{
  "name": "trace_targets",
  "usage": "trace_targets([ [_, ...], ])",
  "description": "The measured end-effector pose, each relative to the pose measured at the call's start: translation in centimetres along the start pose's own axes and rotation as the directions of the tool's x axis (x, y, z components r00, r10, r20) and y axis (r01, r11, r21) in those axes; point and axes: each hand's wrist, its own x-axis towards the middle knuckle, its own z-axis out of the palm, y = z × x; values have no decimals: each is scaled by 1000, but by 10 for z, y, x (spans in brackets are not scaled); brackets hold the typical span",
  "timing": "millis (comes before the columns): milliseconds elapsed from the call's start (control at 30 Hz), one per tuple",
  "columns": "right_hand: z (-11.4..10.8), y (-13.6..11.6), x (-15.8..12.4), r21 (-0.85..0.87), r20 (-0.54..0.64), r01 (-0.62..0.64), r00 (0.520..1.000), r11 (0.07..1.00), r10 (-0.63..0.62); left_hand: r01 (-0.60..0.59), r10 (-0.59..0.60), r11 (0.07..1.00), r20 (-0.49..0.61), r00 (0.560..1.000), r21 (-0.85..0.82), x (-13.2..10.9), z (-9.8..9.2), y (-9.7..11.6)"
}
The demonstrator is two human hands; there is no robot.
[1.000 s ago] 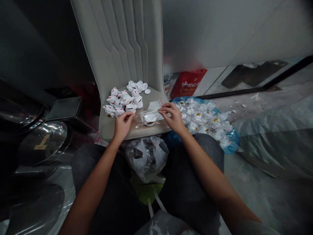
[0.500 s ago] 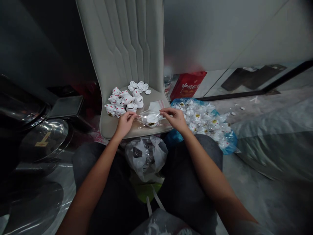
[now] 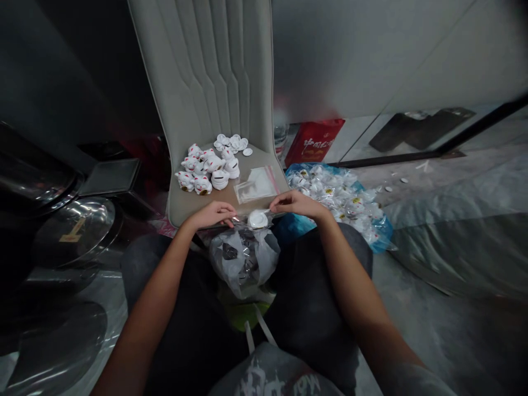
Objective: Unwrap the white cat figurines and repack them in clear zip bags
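Between my two hands is a clear plastic bag (image 3: 243, 211) with a white figurine (image 3: 258, 219) inside, its round end facing up, at the chair seat's front edge. My left hand (image 3: 214, 213) is closed with its fingertips at the bag's left side. My right hand (image 3: 297, 203) pinches the right side between thumb and fingers. Flat clear bags with a pink strip (image 3: 259, 184) lie on the seat just beyond. To their left is a cluster of white cat figurines (image 3: 212, 163) with red ears, and behind these are several white round caps (image 3: 235, 143).
The beige chair (image 3: 181, 206) stands before my knees. A white plastic bag (image 3: 243, 264) hangs below its front edge. On the floor at right lies a blue bag of wrapped figurines (image 3: 338, 192), near a red bag (image 3: 315, 140). Metal canisters (image 3: 78, 228) stand at left.
Both hands have drawn the bagged figurine toward me, from above the seat to its front edge. The figurine has turned round end up, and the flat bags are more exposed.
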Motion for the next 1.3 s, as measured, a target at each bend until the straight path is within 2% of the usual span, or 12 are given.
trace_targets([
  [200,2,2,2,83,243,-70,969,994,48,-9,7,1000,115,993,12,-4,-2,3],
  [333,6,7,9,46,403,-144,908,989,113,7,-18,998,184,983,63,-1,-6,-3],
  [400,7,10,12,6,430,-178,889,984,157,23,-39,997,203,978,77,1,-7,-7],
  [500,7,13,15,4,331,-141,934,990,132,58,-74,994,188,979,89,2,-5,-10],
  [567,7,14,18,6,177,-52,983,999,50,78,-91,993,163,982,87,2,-4,-10],
  [633,8,13,22,-45,-19,35,999,998,-36,89,-96,994,123,988,66,2,-3,-9],
  [700,11,14,29,-142,-224,91,967,986,-121,76,-78,996,53,996,41,3,-2,-7],
  [767,16,17,36,-276,-367,126,902,953,-226,38,-37,999,-33,999,24,5,-1,-6],
  [833,23,22,44,-448,-393,125,862,885,-320,-7,9,1000,-117,993,21,9,0,-5],
  [867,26,25,48,-533,-375,101,862,840,-341,-25,28,999,-151,988,23,11,1,-5],
  [1000,38,30,58,-715,-315,-43,911,698,-267,-79,89,995,-229,969,55,17,6,-7],
  [1300,35,16,50,-691,-372,-108,901,715,-222,-131,199,965,-310,930,228,20,13,-14],
])
